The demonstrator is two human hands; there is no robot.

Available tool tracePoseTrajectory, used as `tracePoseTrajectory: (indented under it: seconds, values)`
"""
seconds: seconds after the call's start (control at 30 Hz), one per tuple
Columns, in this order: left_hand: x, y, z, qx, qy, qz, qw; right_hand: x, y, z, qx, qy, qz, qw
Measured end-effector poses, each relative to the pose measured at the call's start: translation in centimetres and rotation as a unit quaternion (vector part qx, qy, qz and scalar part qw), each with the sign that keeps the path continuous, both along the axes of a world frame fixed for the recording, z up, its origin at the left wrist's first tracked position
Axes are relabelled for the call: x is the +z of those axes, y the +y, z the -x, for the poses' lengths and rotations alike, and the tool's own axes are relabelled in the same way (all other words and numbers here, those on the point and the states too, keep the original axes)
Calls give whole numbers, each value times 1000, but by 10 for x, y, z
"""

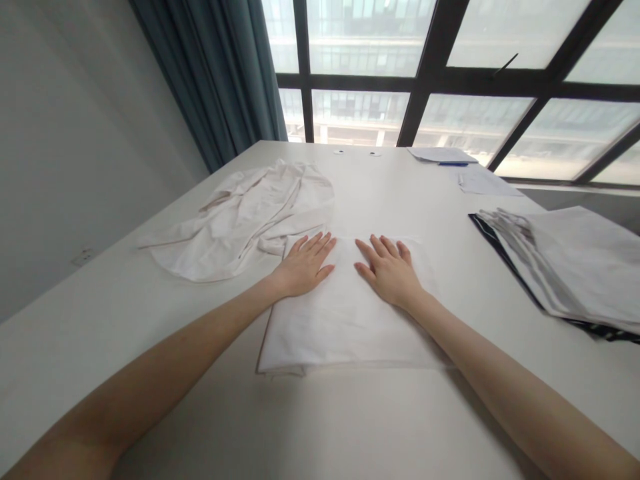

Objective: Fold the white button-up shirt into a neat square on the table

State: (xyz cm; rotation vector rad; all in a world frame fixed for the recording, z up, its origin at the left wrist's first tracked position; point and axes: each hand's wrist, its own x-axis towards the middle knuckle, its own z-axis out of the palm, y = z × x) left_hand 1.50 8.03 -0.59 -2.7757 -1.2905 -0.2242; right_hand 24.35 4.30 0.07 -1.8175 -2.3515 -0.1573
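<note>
A white cloth (345,333), folded into a flat rectangle, lies on the white table in front of me. My left hand (306,265) rests palm down on its upper left part, fingers stretched out. Across from it, my right hand (387,268) presses flat on the upper right part with the fingers spread. Neither hand grips anything. Beyond my left hand lies a crumpled white cloth (250,217), loosely heaped, its near edge close to the folded one.
At the right, a stack of folded white cloths (590,260) sits on a dark patterned fabric (530,287). Papers (487,181) and a blue pen (454,164) lie at the table's (380,193) far right corner. A blue curtain (215,73) and windows stand behind.
</note>
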Motion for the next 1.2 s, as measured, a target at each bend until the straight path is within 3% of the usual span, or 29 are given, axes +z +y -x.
tracePoseTrajectory:
  seconds: [0.17, 0.4, 0.57, 0.77, 0.83, 0.9, 1.07, 1.13, 1.2]
  values:
    - [-1, -1, 12, 4, -14, 23, 1000, 1, -1, -22, -29, -9, 27, 999]
    - [-10, 2, 47, 75, -59, 45, 994, -4, -4, -50, -76, 23, 41, 996]
    - [-17, 9, 56, 104, -168, 31, 980, -13, -1, -65, -137, 82, 13, 987]
    - [-13, 14, 58, 117, -340, 29, 933, -18, 3, -72, -119, 153, -37, 980]
    - [-9, 13, 58, 124, -416, 32, 900, -18, 5, -74, -117, 178, -49, 976]
    - [-6, 13, 57, 142, -519, 80, 839, -18, 6, -76, -119, 204, -52, 970]
    - [5, 9, 52, 136, -723, 300, 607, -16, 8, -81, -133, 296, -46, 945]
    - [9, 8, 51, 128, -739, 358, 556, -15, 8, -82, -128, 329, -57, 934]
    - [12, 7, 52, 117, -732, 407, 534, -15, 8, -82, -119, 354, -68, 925]
